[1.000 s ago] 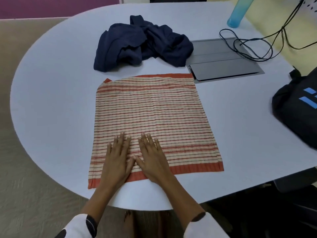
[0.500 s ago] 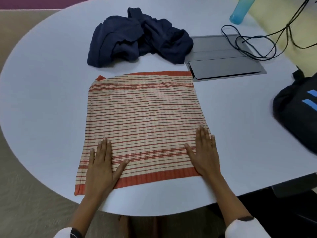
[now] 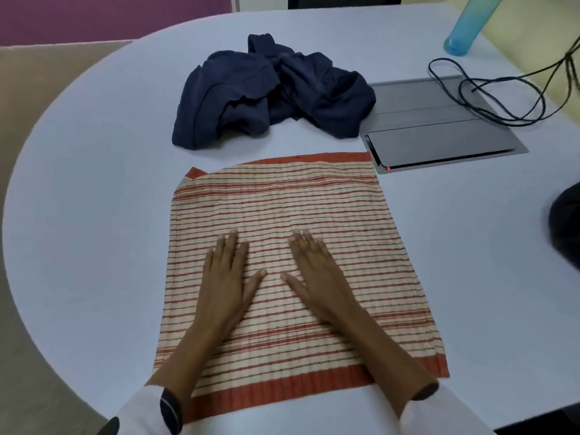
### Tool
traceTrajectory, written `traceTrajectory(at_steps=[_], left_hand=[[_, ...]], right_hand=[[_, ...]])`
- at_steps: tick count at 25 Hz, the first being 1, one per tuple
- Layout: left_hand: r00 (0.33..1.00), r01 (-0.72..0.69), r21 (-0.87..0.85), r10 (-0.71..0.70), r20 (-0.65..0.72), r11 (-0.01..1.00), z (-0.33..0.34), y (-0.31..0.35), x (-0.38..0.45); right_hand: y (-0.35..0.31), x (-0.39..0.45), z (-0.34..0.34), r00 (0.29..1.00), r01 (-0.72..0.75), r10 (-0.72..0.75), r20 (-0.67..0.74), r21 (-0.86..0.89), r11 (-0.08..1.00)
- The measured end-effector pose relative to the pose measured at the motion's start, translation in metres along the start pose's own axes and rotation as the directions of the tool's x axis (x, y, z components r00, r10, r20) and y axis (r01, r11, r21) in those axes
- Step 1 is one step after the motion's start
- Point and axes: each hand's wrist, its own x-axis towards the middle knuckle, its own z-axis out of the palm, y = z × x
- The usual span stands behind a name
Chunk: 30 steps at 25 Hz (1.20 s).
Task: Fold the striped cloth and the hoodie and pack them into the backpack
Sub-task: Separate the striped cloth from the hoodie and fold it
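Note:
The striped cloth point(image 3: 282, 208), cream with orange-red stripes and borders, lies flat on the white table point(image 3: 94, 215) as a folded square. My left hand point(image 3: 227, 281) and my right hand point(image 3: 317, 274) both press flat on its middle, fingers straight, thumbs pointing toward each other. The navy hoodie point(image 3: 270, 92) sits crumpled in a heap just beyond the cloth. Only a dark edge of the black backpack point(image 3: 565, 227) shows at the right border of the view.
A grey flat device point(image 3: 439, 130) lies right of the hoodie, its front corner touching the cloth's far right corner. Black cables point(image 3: 502, 89) loop over it. A teal bottle point(image 3: 467, 26) stands at the far right. The table's near edge curves close to my sleeves.
My hands had spread apart to the cloth's near corners; now they have come back together and slid farther up onto its middle. The cloth and hoodie stay where they were.

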Motion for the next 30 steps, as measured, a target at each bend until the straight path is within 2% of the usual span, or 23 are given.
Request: traceTrajectory(at_steps=[3,6,8,10,13,15,20,24,25,27,29,30], left_hand=[[0.995,-0.098,0.022,0.099,-0.019,0.995,-0.001,-0.003,0.035],[0.984,-0.134,0.007,0.134,-0.116,0.991,-0.014,-0.01,0.076],[0.985,-0.091,-0.019,0.087,-0.149,0.996,-0.019,-0.02,0.105],[0.991,-0.047,-0.043,0.041,-0.125,0.998,-0.021,-0.034,0.129],[0.988,0.113,-0.129,-0.125,-0.091,0.985,-0.022,-0.059,0.14],[0.974,0.199,-0.12,-0.21,-0.089,0.973,-0.022,-0.069,0.131],[0.967,0.243,-0.086,-0.248,-0.058,0.966,-0.026,-0.072,0.125],[0.937,0.341,-0.051,-0.343,-0.061,0.939,-0.026,-0.067,0.145],[0.937,0.337,-0.048,-0.34,-0.084,0.94,-0.024,-0.06,0.143],[0.974,0.183,-0.036,-0.187,-0.13,0.982,-0.019,-0.045,0.137],[0.998,0.021,0.021,-0.02,-0.058,1.0,-0.014,-0.044,0.133],[1.0,0.004,0.046,-0.003,-0.022,0.999,-0.013,-0.051,0.135]], right_hand=[[-0.012,0.046,0.009,0.992,0.101,-0.107,-0.06,-0.095,0.99],[-0.011,0.094,0.004,0.991,0.103,-0.111,-0.08,-0.101,0.99],[-0.006,0.123,-0.003,0.997,0.065,-0.069,-0.045,-0.091,0.994],[0.002,0.146,-0.009,1.0,0.004,-0.008,-0.03,-0.137,0.99],[0.014,0.156,-0.016,0.993,-0.115,0.112,-0.026,-0.134,0.984],[0.019,0.143,-0.017,0.987,-0.161,0.16,-0.02,-0.143,0.976],[0.018,0.117,-0.013,0.983,-0.186,0.185,-0.02,-0.182,0.966],[0.02,0.119,-0.011,0.984,-0.175,0.168,-0.054,-0.188,0.967],[0.02,0.118,-0.011,0.984,-0.177,0.168,-0.06,-0.194,0.965],[0.018,0.119,-0.012,0.979,-0.198,0.187,-0.077,-0.178,0.964],[0.018,0.127,-0.016,0.978,-0.204,0.196,-0.07,-0.139,0.969],[0.019,0.132,-0.018,0.981,-0.194,0.188,-0.056,-0.138,0.971]])
